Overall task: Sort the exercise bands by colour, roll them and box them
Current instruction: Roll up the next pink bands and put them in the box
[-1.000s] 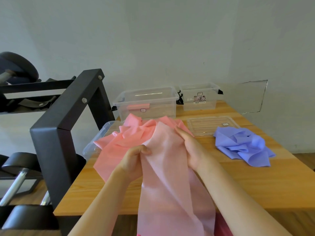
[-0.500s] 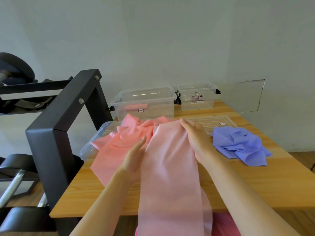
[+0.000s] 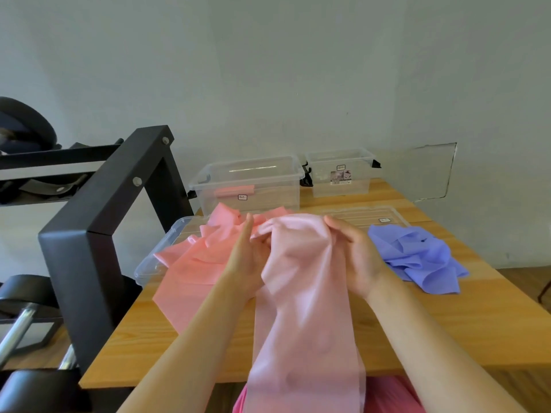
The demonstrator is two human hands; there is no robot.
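Both gripping band point(image 3: 301, 281), left hand point(image 3: 247, 263), right hand point(image 3: 359, 257)

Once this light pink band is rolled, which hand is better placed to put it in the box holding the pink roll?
Probably left: the left hand is directly in front of that box; the right hand is off toward the purple bands.

One wide-angle camera is sitting on the person's head, looking forward and down over the desk point(image 3: 477, 329) toward the pale wall point(image 3: 298, 70). It is hanging close above the forearms, which are entering from the bottom edge, so the left hand point(image 3: 247, 257) and right hand point(image 3: 357, 257) are filling the centre. The pale pink band point(image 3: 307, 323) is running off the bottom edge, and a black rack point(image 3: 89, 234) is crowding the left margin.
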